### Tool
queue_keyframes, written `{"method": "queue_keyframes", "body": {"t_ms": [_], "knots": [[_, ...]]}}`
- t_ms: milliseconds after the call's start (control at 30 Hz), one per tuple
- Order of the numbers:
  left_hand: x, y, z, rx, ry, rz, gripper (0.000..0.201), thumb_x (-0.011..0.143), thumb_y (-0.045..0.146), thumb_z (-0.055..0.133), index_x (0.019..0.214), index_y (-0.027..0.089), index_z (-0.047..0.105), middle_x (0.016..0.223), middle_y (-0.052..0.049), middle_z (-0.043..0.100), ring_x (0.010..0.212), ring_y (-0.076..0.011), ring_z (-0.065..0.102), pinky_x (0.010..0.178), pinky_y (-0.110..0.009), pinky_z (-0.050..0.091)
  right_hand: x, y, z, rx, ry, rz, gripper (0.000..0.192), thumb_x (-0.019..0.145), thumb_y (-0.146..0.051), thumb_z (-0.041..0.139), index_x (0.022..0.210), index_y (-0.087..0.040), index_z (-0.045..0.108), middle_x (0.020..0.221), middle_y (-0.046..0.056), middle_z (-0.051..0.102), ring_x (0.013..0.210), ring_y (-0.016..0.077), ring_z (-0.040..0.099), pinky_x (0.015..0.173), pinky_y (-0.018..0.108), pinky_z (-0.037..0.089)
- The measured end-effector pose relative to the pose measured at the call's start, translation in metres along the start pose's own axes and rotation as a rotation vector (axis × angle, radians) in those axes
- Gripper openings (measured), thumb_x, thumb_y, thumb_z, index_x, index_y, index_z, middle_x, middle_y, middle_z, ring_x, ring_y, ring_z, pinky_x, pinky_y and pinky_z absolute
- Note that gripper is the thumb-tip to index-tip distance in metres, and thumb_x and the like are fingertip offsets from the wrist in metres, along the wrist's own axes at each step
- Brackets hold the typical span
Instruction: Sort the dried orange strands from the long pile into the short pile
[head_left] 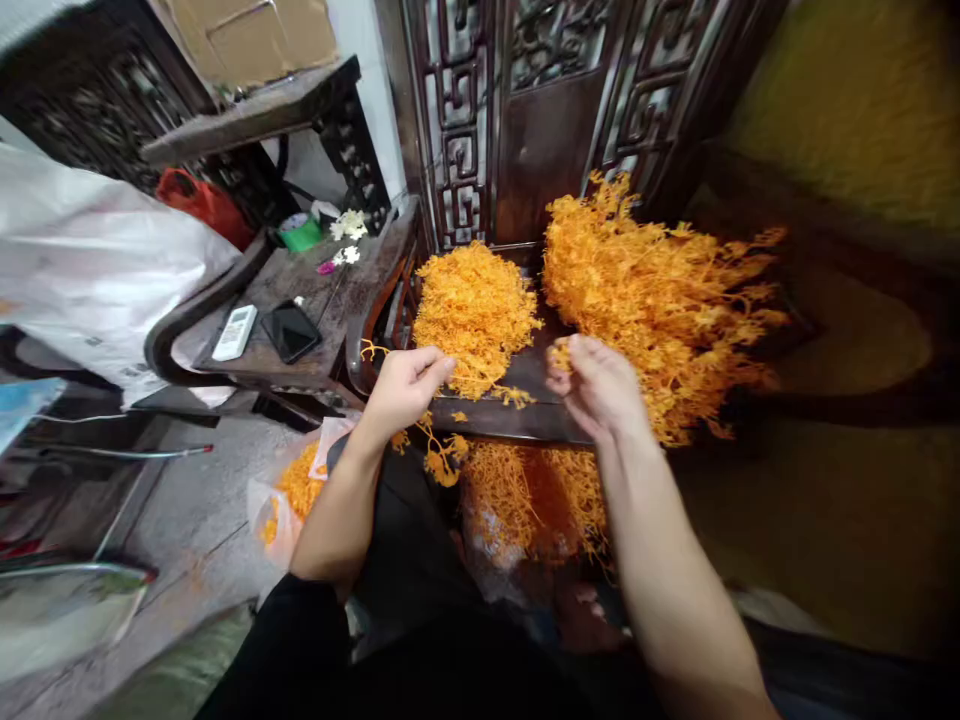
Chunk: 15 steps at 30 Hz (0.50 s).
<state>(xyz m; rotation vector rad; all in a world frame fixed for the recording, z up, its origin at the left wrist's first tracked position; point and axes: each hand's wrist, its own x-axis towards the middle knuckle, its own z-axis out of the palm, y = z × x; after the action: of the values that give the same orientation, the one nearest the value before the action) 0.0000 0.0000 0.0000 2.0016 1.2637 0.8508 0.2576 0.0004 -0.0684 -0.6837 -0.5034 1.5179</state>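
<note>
My left hand (407, 392) is closed on a branched orange sprig (441, 455), whose forked stems hang below the fist; a thin stem end shows at its left. My right hand (598, 385) pinches a small orange clump (559, 356) between thumb and fingers. Just beyond my left hand, a rounded orange pile (476, 305) rests on the dark wooden seat (551, 395). A larger orange heap (645, 290) with long stems lies beyond and to the right of my right hand. One loose orange piece (513, 397) lies at the seat's front edge.
Below the seat sits more orange stringy material (502, 500). A plastic bag (281, 520) of orange bits stands on the floor at left. The side table (330, 300) holds a white remote (235, 333), a black phone (291, 331), green tape (300, 233) and white flowers (349, 226).
</note>
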Motion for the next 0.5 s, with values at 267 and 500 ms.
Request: {"method": "queue_keyframes", "body": {"t_ms": [267,500], "knots": [[0.014,-0.006,0.013,0.066,0.062,-0.053,0.041,0.095,0.044,0.056,0.064,0.017,0.053,0.057,0.004,0.039,0.057,-0.0104,0.036,0.058,-0.029,0.025,0.021,0.040,0.009,0.104,0.022,0.234,0.019,0.075,-0.012,0.082,0.085,-0.018,0.067,0.079,0.001,0.071,0.070,0.0088,0.069,0.060,0.014,0.061],[0.016,-0.009,0.014,0.075,0.002,-0.024,0.043,0.096,0.044,0.055,0.063,0.018,0.045,0.058,0.005,0.034,0.057,-0.0096,0.032,0.058,-0.029,0.023,0.019,0.031,0.018,0.093,-0.106,0.306,0.012,0.074,-0.012,0.068,0.084,-0.016,0.066,0.065,-0.003,0.057,0.048,0.0041,0.045,0.033,0.011,0.031]]}}
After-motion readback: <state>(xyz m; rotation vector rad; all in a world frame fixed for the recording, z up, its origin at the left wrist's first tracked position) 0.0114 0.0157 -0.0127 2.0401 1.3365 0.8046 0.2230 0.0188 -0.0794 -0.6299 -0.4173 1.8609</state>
